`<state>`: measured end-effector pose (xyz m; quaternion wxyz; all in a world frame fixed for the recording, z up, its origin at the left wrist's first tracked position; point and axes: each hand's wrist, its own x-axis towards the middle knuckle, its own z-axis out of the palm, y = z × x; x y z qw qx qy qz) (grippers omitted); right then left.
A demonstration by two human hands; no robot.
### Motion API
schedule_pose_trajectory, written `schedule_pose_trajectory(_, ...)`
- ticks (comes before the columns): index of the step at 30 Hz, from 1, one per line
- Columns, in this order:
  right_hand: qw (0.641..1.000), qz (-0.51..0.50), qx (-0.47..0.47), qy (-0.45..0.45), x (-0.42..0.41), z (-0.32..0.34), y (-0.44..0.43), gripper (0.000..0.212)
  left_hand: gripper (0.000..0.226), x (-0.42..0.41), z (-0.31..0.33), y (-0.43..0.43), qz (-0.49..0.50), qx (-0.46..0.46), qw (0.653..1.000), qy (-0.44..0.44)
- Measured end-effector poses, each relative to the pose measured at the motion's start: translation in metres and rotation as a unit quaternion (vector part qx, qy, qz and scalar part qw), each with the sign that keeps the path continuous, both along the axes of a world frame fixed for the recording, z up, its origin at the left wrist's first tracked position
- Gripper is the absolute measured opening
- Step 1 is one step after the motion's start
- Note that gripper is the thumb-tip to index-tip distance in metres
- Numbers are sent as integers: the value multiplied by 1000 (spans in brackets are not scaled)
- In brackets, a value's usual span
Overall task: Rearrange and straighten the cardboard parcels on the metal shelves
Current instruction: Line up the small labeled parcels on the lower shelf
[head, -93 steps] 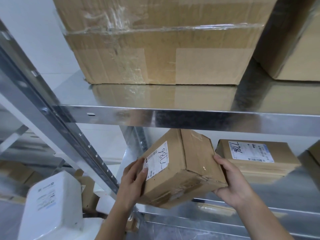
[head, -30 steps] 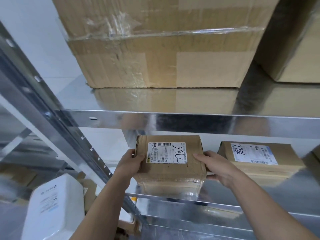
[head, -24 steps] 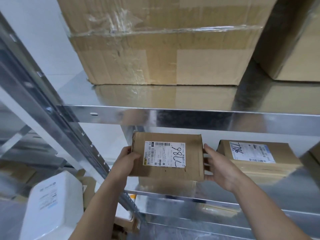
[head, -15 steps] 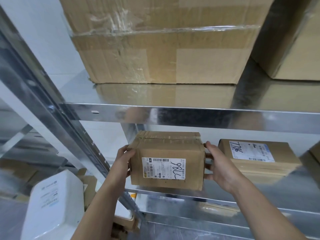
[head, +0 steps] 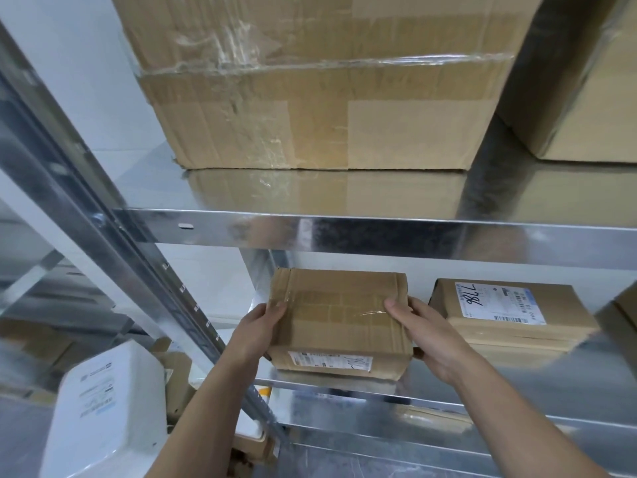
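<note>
A small cardboard parcel [head: 339, 319] sits at the left end of the lower metal shelf [head: 379, 391], taped top up, its white label on the front face toward me. My left hand [head: 262, 326] grips its left side, fingers curled over the top edge. My right hand [head: 427, 332] grips its right side the same way. A second small parcel [head: 510, 315] with a handwritten white label lies just to the right, a narrow gap between the two.
A big taped carton [head: 320, 84] fills the upper shelf [head: 344, 229], with another carton [head: 586, 98] at the right. The slotted upright post [head: 113, 236] runs diagonally at left. A white plastic container [head: 107, 412] and more boxes stand lower left.
The parcel has been tipped forward so its label moved from the top to the front face, and it has come down onto the lower shelf. Both hands stayed on its sides.
</note>
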<state>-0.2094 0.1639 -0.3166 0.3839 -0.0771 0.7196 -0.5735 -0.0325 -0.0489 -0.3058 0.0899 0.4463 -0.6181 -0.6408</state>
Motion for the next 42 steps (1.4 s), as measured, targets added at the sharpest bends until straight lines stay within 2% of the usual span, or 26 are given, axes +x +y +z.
schedule_pose_trajectory(4,1000,-2,0,-3,2,-3,-4,34,35,-6,-8,-2,-1,-10,999,-35)
schedule_pose_trajectory(12,997,-8,51,49,-6,-22,-9,48,23,-15,-13,-7,-2,-70,995,-72)
schedule_pose_trajectory(17,997,-23,59,53,-9,-28,-12,27,11,-20,-16,-8,5,-96,992,-86)
schedule_pose_trajectory(25,994,-21,79,69,-10,-27,-16,15,10,-24,-14,-2,7,-124,988,-94)
schedule_pose_trajectory(28,994,-12,80,74,-9,-25,-16,18,13,-24,-12,-1,0,-127,987,-97)
schedule_pose_trajectory(32,995,8,72,73,-9,-18,-7,29,14,-18,-9,-2,-11,-113,991,-74)
schedule_pose_trajectory(36,998,-2,8,67,-8,-3,-2,28,14,-8,-5,-2,7,-57,998,14)
schedule_pose_trajectory(39,998,-38,-58,5,-8,7,0,32,40,-3,5,-1,6,-22,998,63)
schedule_pose_trajectory(40,995,-54,-82,-12,-9,10,1,31,41,-2,9,-1,-3,-19,997,74)
schedule_pose_trajectory(42,991,-77,-102,-28,-9,14,3,26,27,1,14,-1,-14,-17,995,97)
